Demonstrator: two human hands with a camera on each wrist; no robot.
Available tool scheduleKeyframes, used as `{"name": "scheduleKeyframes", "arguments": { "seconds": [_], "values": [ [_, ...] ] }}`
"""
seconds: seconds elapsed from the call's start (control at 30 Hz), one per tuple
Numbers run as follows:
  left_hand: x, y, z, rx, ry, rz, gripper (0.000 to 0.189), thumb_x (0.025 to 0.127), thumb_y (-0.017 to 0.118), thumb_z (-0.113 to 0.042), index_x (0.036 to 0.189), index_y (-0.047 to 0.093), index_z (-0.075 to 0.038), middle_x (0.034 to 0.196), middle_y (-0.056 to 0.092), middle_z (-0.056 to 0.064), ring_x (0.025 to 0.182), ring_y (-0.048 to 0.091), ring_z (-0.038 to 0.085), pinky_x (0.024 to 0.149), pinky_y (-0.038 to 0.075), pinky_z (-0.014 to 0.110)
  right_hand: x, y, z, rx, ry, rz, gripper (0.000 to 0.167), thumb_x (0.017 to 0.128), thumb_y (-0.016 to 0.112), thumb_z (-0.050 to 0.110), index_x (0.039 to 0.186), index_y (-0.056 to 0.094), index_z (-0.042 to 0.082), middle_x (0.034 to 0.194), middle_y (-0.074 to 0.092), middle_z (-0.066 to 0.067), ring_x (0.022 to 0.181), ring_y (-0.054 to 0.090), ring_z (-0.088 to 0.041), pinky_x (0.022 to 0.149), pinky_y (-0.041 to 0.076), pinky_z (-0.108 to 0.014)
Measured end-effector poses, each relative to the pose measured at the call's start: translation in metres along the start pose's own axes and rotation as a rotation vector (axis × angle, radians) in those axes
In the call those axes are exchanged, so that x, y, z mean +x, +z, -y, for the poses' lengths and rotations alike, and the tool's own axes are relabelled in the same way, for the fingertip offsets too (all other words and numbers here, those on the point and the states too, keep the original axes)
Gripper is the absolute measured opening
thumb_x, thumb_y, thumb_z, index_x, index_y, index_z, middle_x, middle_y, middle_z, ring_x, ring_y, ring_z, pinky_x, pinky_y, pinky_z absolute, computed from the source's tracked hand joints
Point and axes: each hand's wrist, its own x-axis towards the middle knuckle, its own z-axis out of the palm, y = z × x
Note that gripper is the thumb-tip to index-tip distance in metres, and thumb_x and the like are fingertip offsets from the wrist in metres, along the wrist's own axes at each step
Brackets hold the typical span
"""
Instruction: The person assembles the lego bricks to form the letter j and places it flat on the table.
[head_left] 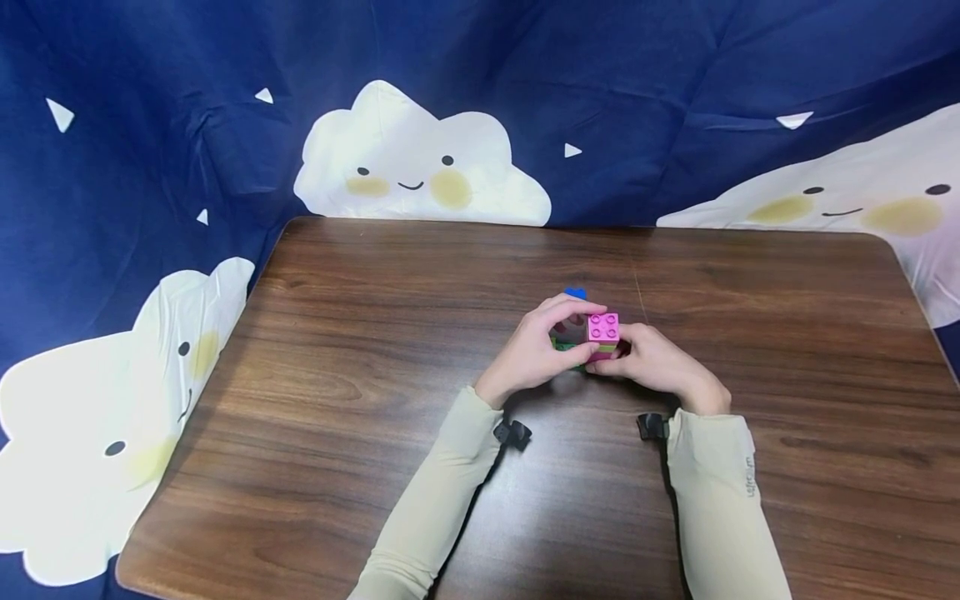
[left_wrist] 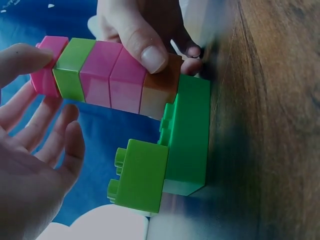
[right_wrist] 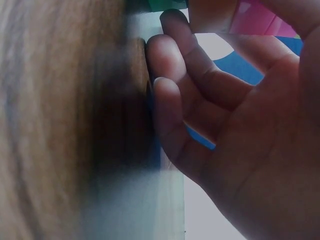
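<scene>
A tower of toy building bricks (left_wrist: 97, 72) stands on one end of a long green brick (left_wrist: 190, 135) on the table. From the top it has a pink brick (head_left: 603, 326), a lime one (left_wrist: 74, 67), two more pink ones and a brown one (left_wrist: 161, 92). A separate lime brick (left_wrist: 142, 175) sits on the green brick's other end. My left hand (head_left: 536, 346) pinches the top pink brick between thumb and fingers. Lower down, my right hand (head_left: 663, 362) grips the tower, its thumb over the brown and lower pink bricks.
A blue piece (head_left: 575, 293) shows just behind my left hand, mostly hidden. The wooden table (head_left: 360, 333) extends around the bricks. Beyond its far edge hangs a blue curtain (head_left: 600, 67) with cloud prints.
</scene>
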Motion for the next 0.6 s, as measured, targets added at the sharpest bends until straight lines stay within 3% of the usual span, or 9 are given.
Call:
{"name": "scheduleKeyframes", "arguments": {
  "seconds": [0.23, 0.47, 0.6],
  "values": [
    [-0.0003, 0.0022, -0.0019, -0.017, 0.005, -0.018, 0.043, 0.082, 0.077, -0.019, 0.123, 0.064, -0.016, 0.118, 0.062, 0.0, 0.106, 0.054, 0.008, 0.09, 0.047, 0.022, -0.0005, 0.0009, 0.0, -0.011, 0.004, -0.006, 0.025, 0.08, 0.078, 0.032, 0.093, 0.068, 0.014, 0.079, 0.062, -0.001, 0.074, 0.053, -0.017, 0.064, 0.044, -0.026],
    [0.0005, 0.0087, -0.0023, 0.012, -0.045, -0.096, 0.039, 0.081, 0.079, -0.026, 0.117, 0.067, -0.018, 0.11, 0.066, -0.003, 0.094, 0.058, 0.013, 0.083, 0.049, 0.023, -0.001, 0.0013, -0.0005, 0.002, 0.003, -0.01, 0.026, 0.079, 0.078, 0.038, 0.093, 0.069, 0.018, 0.077, 0.06, 0.0, 0.074, 0.052, -0.016, 0.064, 0.043, -0.026],
    [0.0014, 0.0099, -0.003, 0.005, -0.021, -0.109, 0.038, 0.08, 0.079, -0.023, 0.116, 0.067, -0.016, 0.111, 0.066, -0.002, 0.096, 0.059, 0.015, 0.081, 0.05, 0.026, -0.0014, 0.0002, 0.0005, 0.004, 0.005, -0.009, 0.026, 0.079, 0.078, 0.038, 0.091, 0.068, 0.016, 0.077, 0.059, -0.001, 0.074, 0.051, -0.017, 0.064, 0.043, -0.026]
  ]
}}
